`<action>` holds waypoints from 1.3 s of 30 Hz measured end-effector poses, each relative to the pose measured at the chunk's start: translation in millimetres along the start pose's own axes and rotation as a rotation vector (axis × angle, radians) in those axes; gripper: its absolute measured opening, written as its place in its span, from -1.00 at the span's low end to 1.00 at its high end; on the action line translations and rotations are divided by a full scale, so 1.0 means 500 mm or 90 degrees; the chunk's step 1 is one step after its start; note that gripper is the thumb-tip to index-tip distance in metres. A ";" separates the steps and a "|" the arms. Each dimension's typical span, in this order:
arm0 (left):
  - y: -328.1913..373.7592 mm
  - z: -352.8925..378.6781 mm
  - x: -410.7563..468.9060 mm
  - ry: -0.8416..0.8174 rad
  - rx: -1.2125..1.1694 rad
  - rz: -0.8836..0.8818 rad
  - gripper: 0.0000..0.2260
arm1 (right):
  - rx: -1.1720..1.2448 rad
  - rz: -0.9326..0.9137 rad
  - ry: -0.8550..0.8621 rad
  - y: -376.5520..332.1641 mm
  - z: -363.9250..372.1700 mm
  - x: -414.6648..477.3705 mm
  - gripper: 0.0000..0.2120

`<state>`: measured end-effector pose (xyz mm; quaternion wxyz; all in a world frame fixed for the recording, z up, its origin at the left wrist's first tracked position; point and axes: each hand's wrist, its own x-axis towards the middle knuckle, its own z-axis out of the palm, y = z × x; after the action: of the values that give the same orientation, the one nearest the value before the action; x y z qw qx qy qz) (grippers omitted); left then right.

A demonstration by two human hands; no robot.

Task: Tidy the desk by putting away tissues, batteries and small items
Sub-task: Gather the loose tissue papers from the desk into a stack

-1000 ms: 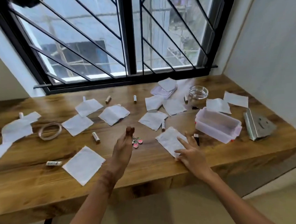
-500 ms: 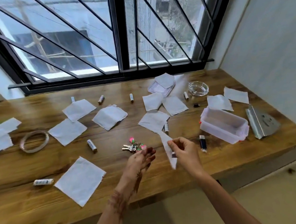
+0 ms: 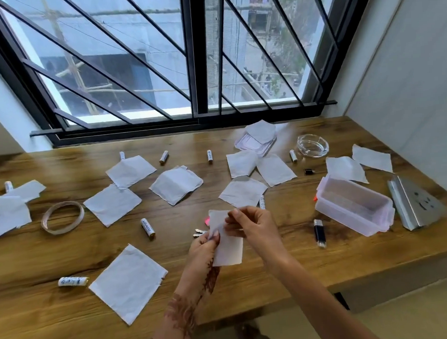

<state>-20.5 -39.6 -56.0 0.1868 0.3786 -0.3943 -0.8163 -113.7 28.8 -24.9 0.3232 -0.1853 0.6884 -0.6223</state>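
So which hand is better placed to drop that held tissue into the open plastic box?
Right, probably. The right hand pinches the tissue on the side where the plastic box sits; the left hand would have to cross over.

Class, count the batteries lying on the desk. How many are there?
8 batteries: one far left, three along the back, one by the ashtray at, one mid-desk, one front left, one behind the right hand at. Tissues may hide more.

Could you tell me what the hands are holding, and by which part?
Both hold one tissue: the left hand pinches its left edge, the right hand its upper right edge.
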 end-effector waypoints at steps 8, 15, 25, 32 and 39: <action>0.034 -0.014 0.042 0.180 -0.144 0.002 -0.85 | -0.749 -0.329 0.022 0.083 -0.080 0.159 -0.79; 0.044 -0.026 0.074 0.249 -0.180 -0.019 -0.88 | -0.842 -0.407 0.046 0.127 -0.083 0.199 -0.91; 0.050 -0.002 0.077 0.183 -0.344 -0.050 -0.84 | -0.286 -0.219 -0.065 0.013 -0.016 0.141 -0.94; 0.062 0.031 0.086 0.055 -0.350 -0.031 -0.61 | -0.382 -0.318 -0.192 0.004 0.040 0.089 -0.84; 0.080 0.056 0.099 0.131 -0.283 -0.018 -0.81 | -0.398 -0.389 -0.146 -0.017 0.006 0.128 -0.75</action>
<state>-73.7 -80.2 -36.8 0.2931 0.4148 -0.1782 -0.8428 -159.3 -16.9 -30.3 0.1274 -0.5364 0.7170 -0.4265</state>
